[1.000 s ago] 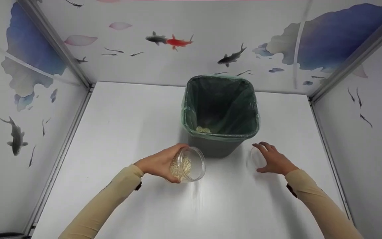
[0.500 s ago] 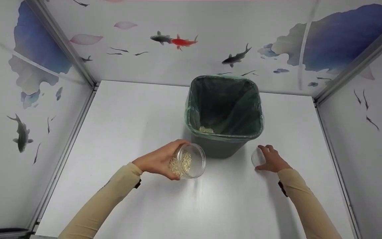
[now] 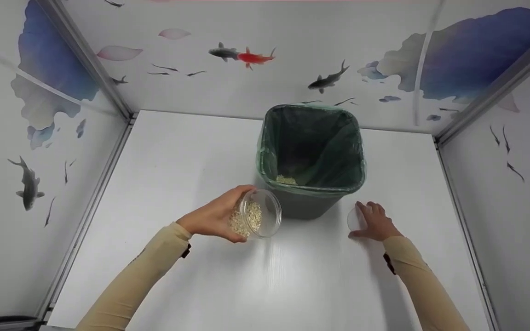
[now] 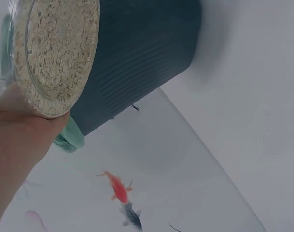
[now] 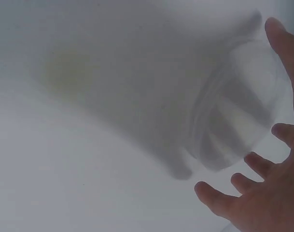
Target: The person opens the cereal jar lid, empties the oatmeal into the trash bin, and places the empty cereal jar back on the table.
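Observation:
My left hand (image 3: 219, 215) grips a clear plastic jar (image 3: 267, 212), tipped on its side with its open mouth to the right, in front of the bin. Pale oat flakes (image 4: 64, 43) fill the jar's lower part, seen through its base in the left wrist view. At the right, a clear round lid (image 5: 243, 106) lies on the table. My right hand (image 3: 376, 224) is beside it with fingers spread and relaxed; the right wrist view shows the fingertips around the lid's near side, without a clear grip. Whether they touch it is hard to tell.
A grey bin (image 3: 308, 204) stands at the back of the white table (image 3: 182, 151). Its green liner (image 3: 357, 177) folds over the rim, and a small heap of flakes (image 3: 286, 179) lies inside. Printed panels enclose the table at the back and both sides.
My left hand has carried the tipped jar slightly back and left. My right hand has come slightly left around the lid, which was blurred a second ago and is steadier now.

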`<state>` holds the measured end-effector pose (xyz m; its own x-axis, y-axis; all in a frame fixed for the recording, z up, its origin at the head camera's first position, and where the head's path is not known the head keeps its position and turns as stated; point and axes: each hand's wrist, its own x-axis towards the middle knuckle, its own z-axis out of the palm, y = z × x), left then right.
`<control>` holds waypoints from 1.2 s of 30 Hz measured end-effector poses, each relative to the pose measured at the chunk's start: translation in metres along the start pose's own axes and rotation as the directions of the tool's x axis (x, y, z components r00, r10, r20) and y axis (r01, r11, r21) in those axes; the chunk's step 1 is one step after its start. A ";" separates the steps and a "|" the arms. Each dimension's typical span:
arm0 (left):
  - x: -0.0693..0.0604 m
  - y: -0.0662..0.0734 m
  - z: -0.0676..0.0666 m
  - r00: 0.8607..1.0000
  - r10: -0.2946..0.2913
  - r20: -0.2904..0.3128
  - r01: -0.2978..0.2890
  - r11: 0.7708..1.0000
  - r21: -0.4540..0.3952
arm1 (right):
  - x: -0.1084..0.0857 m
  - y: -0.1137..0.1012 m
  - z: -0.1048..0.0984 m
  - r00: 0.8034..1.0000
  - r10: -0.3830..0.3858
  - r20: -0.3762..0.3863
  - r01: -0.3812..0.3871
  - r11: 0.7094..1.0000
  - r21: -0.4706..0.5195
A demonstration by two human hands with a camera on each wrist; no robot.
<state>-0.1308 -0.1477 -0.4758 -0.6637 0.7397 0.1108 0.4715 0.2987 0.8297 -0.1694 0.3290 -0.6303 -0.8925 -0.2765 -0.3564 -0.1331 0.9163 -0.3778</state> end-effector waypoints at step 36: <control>0.005 0.026 -0.029 0.999 0.045 -0.020 -0.045 0.998 0.033 | -0.007 -0.127 -0.201 0.898 -0.160 -0.410 0.302 0.901 0.311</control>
<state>-0.1384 -0.1539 -0.4373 -0.6533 0.7402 0.1592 0.5196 0.2853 0.8054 -0.2334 0.2727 -0.4079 -0.9570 -0.2755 0.0911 -0.2556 0.6517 -0.7142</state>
